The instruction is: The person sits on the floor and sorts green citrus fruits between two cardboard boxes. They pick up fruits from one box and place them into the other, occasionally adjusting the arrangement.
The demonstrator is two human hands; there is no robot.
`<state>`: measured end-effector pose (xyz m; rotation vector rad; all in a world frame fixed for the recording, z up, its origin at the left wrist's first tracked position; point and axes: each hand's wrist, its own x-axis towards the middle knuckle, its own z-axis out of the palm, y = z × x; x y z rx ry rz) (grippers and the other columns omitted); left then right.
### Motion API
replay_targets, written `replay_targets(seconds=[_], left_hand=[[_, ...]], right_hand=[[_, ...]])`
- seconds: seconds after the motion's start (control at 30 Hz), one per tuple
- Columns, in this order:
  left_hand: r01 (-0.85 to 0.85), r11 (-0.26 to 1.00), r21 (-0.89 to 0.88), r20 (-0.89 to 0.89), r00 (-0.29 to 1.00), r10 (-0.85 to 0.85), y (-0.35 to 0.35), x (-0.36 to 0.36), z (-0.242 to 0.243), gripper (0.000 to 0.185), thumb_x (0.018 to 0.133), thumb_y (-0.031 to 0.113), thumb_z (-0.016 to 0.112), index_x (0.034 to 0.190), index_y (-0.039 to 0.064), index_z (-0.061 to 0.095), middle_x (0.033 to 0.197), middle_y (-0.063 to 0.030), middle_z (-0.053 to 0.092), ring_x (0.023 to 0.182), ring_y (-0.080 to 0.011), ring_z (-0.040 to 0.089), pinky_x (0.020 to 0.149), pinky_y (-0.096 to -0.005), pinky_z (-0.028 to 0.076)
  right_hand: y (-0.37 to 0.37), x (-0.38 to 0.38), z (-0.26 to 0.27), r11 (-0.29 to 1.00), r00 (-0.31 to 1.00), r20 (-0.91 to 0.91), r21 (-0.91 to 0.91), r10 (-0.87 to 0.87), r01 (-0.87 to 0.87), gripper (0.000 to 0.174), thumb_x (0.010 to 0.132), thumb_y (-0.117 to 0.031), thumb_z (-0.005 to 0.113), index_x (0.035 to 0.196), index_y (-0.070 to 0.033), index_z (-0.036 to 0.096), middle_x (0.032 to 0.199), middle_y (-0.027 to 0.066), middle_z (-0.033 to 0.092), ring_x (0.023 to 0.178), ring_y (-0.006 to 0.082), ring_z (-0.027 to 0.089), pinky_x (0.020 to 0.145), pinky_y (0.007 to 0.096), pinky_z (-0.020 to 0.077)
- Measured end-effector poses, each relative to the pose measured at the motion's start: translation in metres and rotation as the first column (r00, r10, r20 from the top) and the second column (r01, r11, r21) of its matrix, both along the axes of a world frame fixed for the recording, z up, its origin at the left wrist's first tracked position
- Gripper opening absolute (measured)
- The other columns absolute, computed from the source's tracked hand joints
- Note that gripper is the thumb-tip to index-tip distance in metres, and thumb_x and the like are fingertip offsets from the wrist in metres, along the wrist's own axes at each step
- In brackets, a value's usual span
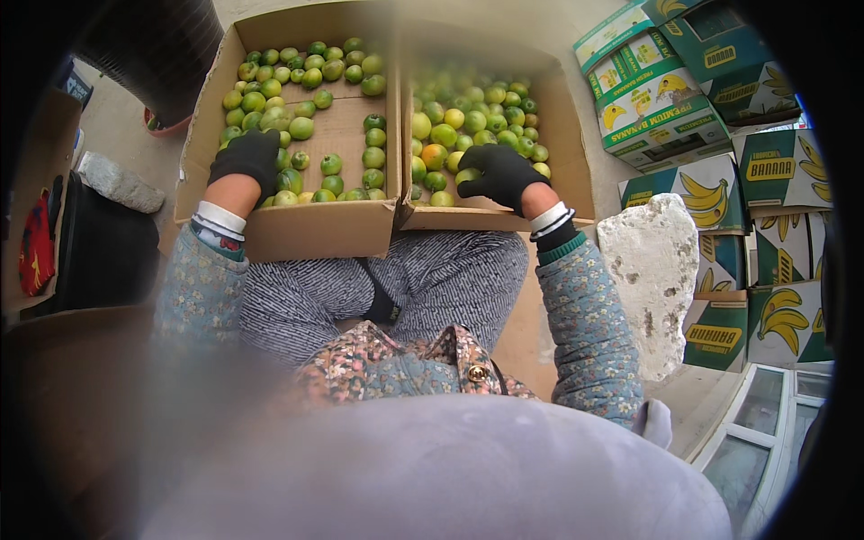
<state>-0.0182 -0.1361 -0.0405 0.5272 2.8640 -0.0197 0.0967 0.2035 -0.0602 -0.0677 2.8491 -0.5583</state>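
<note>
Two open cardboard boxes rest side by side at my knees. The left box [347, 229] holds loose green tomatoes [253, 102], with bare cardboard showing between them. My left hand [246, 162], in a black knit glove, reaches down among the tomatoes at that box's left side; its fingertips are hidden. In the right box [574, 142], mostly green tomatoes [476, 121] lie closer together, one of them an orange tomato [434, 156]. My right hand [503, 177], also black-gloved, has its thumb and fingers around a green tomato [467, 175]; whether it grips it, I cannot tell.
Stacked banana cartons [665, 101] stand along the right, beside a rough white stone block [651, 283]. At left are a dark ribbed container [155, 54], a grey stone [121, 181] and a black container [104, 250]. A glazed white frame [756, 412] lies lower right. Blur covers the right box's far end.
</note>
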Motion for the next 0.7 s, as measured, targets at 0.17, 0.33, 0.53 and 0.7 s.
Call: replay_targets(seconds=[0.17,0.33,0.53,0.7], left_hand=[[0.175,0.917,0.358,-0.006,0.983,-0.185,-0.007,-0.004,0.009,0.035,0.075,0.016,0.07,0.107,0.008,0.057,0.105,-0.0128,0.059,0.097,-0.0309,0.06,0.083,-0.0388,0.049],[0.367,0.613,0.7,0.012,0.852,-0.524,0.068,0.04,0.074,0.033,0.077,0.018,0.073,0.104,0.006,0.058,0.097,-0.0081,0.056,0.09,-0.0192,0.058,0.078,-0.0318,0.049],[0.564,0.568,0.599,0.088,0.659,-0.747,0.153,0.059,0.05,0.032,0.075,0.02,0.066,0.103,0.006,0.059,0.098,-0.0145,0.056,0.092,-0.0331,0.057,0.083,-0.041,0.046],[0.611,0.563,0.556,0.142,0.598,-0.789,0.186,0.048,0.018,0.028,0.072,0.018,0.068,0.098,0.007,0.061,0.096,-0.0146,0.061,0.092,-0.0327,0.06,0.082,-0.0403,0.048]], right_hand=[[-0.009,-0.003,-0.001,0.99,0.997,0.042,0.117,0.068,-0.072,0.041,0.067,-0.022,0.077,0.099,-0.004,0.062,0.097,0.0178,0.065,0.093,0.0352,0.062,0.079,0.0417,0.0501],[-0.014,-0.005,0.001,0.983,0.992,0.045,0.139,0.117,-0.122,0.042,0.065,-0.02,0.078,0.1,-0.003,0.062,0.096,0.0191,0.064,0.091,0.0354,0.062,0.079,0.0415,0.0503],[0.009,-0.008,-0.012,0.994,0.997,0.026,-0.089,0.072,-0.07,0.036,0.07,-0.019,0.073,0.102,-0.006,0.065,0.096,0.0188,0.066,0.091,0.0358,0.063,0.08,0.0403,0.0498],[0.017,-0.006,0.013,0.971,0.947,0.32,-0.219,-0.018,0.092,0.025,0.079,-0.018,0.062,0.099,-0.004,0.065,0.09,0.0175,0.067,0.072,0.0238,0.067,0.066,0.0342,0.0518]])
